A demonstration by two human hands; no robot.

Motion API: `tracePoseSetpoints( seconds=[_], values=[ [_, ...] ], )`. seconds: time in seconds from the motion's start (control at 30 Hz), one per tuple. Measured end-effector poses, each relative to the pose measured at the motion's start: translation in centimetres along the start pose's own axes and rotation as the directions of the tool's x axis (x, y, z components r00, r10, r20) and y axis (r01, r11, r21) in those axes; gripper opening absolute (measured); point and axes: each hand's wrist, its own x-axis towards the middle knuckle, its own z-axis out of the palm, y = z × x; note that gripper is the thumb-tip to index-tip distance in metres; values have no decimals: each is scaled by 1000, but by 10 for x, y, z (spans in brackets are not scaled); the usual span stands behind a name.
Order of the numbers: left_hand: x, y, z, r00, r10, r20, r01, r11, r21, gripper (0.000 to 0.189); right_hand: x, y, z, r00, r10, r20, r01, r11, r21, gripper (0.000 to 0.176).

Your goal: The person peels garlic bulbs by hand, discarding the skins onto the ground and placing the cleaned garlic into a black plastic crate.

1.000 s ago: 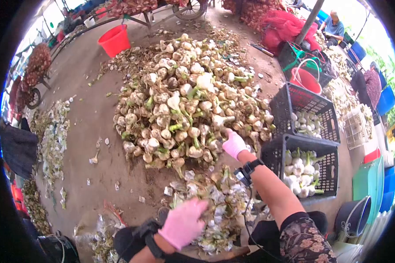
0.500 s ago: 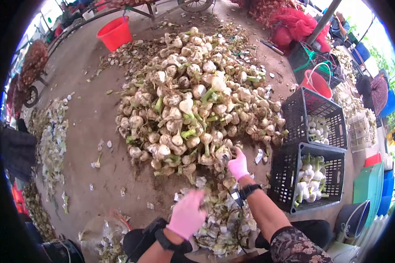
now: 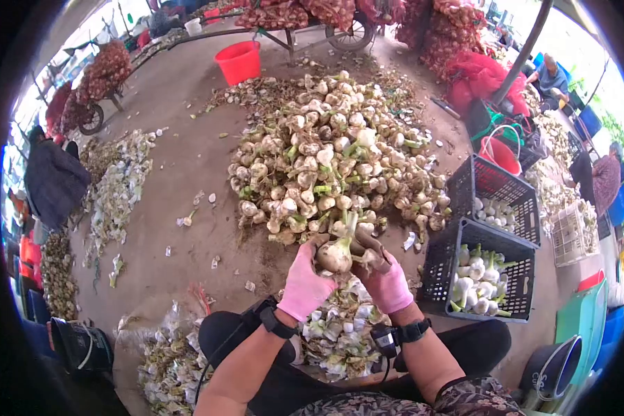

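Observation:
Pink gloves with dark, soiled fingers cover both hands, which are close together at the near edge of a large heap of garlic [image 3: 340,159]. My left hand [image 3: 306,283] is closed round a big garlic bulb [image 3: 335,256] whose pale green stem points up. Right beside it, the fingers of my right hand [image 3: 385,281] are curled around a smaller garlic bulb [image 3: 371,258]. Whether the right palm also hides a tool, I cannot make out. Below the hands, peeled skins and trimmings [image 3: 340,326] lie between my legs.
Two black crates at my right, a near one [image 3: 440,277] and a far one [image 3: 527,197], contain cleaned garlic. A red bucket [image 3: 239,62] stands behind the heap, another red bucket [image 3: 500,156] beyond the crates. Other people sit at left and right. A dark bucket [image 3: 551,367] is near right.
My right hand has come back from the heap's edge with garlic, and my left hand has moved up to meet it. The left hand now grips a bulb. The view has shifted.

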Motion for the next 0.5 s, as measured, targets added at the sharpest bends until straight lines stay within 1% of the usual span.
tracePoseSetpoints(
  seconds=[0.03,0.07,0.1,0.13,0.17,0.2,0.23,0.27,0.3,0.33,0.4,0.43,0.5],
  values=[
    [-5,4,5,993,113,-24,-108,979,171,65,-3,-3,-3,999,31,-14,-32,998,-57,51],
    [-9,5,10,993,121,-14,-117,978,170,65,-4,-5,-3,998,61,-32,-64,992,-111,51],
    [-14,4,16,975,219,-20,-197,911,362,66,-1,0,6,994,42,-98,-28,990,139,49],
    [-19,3,22,950,313,-6,-261,802,537,67,-8,-2,8,984,-58,-167,34,990,-139,43],
    [-24,6,30,934,356,-12,-302,811,501,68,-10,3,10,966,-119,-229,76,979,-189,38],
    [-25,8,33,934,356,-2,-309,813,493,68,-11,6,8,941,-180,-285,110,963,-245,33],
    [-26,8,36,926,378,0,-329,806,491,66,-12,7,4,939,-178,-294,104,962,-252,33],
    [-28,7,37,920,393,-4,-340,802,492,64,-13,8,2,933,-177,-314,115,971,-209,30],
    [-25,4,34,944,330,16,-297,828,476,61,-13,11,1,928,-171,-330,122,979,-163,27],
    [-26,4,33,948,318,5,-282,833,475,61,-12,13,-3,945,-129,-299,81,982,-168,25],
    [-25,6,30,967,253,6,-235,891,388,61,-11,15,-13,969,-100,-225,40,966,-257,22],
    [-25,8,29,958,285,9,-266,883,387,60,-11,15,-18,970,-97,-222,37,965,-261,22],
    [-24,4,27,967,254,11,-239,896,373,60,-15,10,-19,986,11,-168,-76,918,-390,30]
  ],
)
